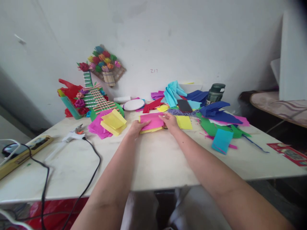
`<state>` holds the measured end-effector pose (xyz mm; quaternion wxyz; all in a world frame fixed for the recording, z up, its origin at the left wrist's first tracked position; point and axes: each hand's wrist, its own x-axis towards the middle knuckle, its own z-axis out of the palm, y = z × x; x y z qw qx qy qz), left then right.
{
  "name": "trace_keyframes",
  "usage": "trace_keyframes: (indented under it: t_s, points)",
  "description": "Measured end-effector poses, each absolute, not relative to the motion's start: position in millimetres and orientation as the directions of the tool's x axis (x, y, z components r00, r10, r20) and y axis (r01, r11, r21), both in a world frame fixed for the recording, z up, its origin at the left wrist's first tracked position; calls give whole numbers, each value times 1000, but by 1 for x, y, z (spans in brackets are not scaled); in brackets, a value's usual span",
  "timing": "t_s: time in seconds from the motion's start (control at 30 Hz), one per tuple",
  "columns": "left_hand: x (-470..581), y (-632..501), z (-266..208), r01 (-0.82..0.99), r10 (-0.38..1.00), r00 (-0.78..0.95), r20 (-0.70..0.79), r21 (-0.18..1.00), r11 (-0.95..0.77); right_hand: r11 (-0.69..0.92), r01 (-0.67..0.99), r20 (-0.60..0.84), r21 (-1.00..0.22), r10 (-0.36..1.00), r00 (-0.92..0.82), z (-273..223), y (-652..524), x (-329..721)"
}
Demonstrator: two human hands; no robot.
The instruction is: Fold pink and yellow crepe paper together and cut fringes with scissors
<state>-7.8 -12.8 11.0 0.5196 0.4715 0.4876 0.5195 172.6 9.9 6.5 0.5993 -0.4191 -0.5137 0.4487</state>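
A pink crepe paper piece [152,120] with yellow paper [150,130] under it lies between my hands at the middle of the table. My left hand [137,127] grips the left edge, thumb on top. At the right edge, my right hand [170,122] pinches the same papers; a small dark thing shows below its fingers, too little to name. Just right of it is a loose yellow paper piece [184,122]. To the left, yellow pieces [113,122] rest on a pile of magenta paper [99,126].
A glue gun [73,136] with a black cord and a power strip [26,156] are at left. Behind stand a paper-flower guitar [98,100] and a white disc [133,104]. A phone [184,105], coloured paper, a dark green bottle [216,92] and a blue piece [222,141] are at right.
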Motion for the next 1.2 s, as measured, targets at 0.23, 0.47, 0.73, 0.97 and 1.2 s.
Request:
trace_keyframes:
  t_s: [0.23,0.47,0.73,0.97,1.2]
  points:
    - [-5,-17,17,167,992,-120,-32,985,52,273,-72,258,-959,951,169,0,16,173]
    - [-11,-7,11,267,957,-284,66,964,13,294,-36,269,-955,912,309,-8,28,177]
    - [-32,-6,18,471,674,-658,336,882,21,255,-21,228,-967,896,382,-14,38,184]
    - [-63,-23,34,444,344,-874,343,851,279,206,-54,173,-977,915,364,-9,28,181]
    - [-90,-22,26,418,134,-908,397,874,245,173,-119,128,-978,941,314,4,12,177]
